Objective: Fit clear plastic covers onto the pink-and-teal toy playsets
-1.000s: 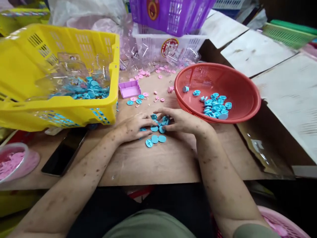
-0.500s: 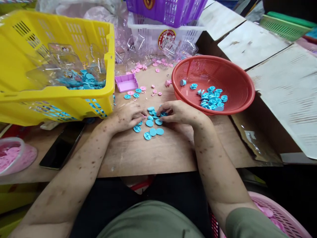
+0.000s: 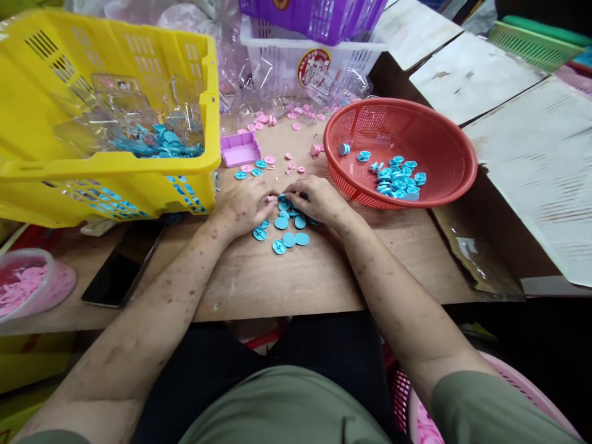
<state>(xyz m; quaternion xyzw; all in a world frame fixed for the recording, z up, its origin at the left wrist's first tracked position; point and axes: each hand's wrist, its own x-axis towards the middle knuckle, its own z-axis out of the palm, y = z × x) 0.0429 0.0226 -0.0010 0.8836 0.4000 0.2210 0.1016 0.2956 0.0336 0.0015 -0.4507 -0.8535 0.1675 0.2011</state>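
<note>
Several small blue plastic discs (image 3: 281,222) lie in a loose cluster on the wooden tabletop, some with the ribbed side up. My left hand (image 3: 240,206) is at the cluster's left, its thumb and fingers closed on a small pink plastic piece (image 3: 269,198). From the right, my right hand (image 3: 319,196) reaches over the cluster. Its thumb and forefinger are closed around a blue plastic disc (image 3: 283,197), partly hidden by the fingers. The two hands' fingertips are close together.
A red mesh basket (image 3: 342,179) with several blue pieces stands at right; a yellow crate (image 3: 106,165) stands at left. Behind the hands are a purple tray (image 3: 240,150) and scattered pink pieces. A phone (image 3: 123,262) and a tub of pink parts (image 3: 60,287) lie left.
My right hand has moved left and slightly away from me, bringing its fingertips close to my left hand's. My left hand still pinches the pink piece. The view has shifted slightly.
</note>
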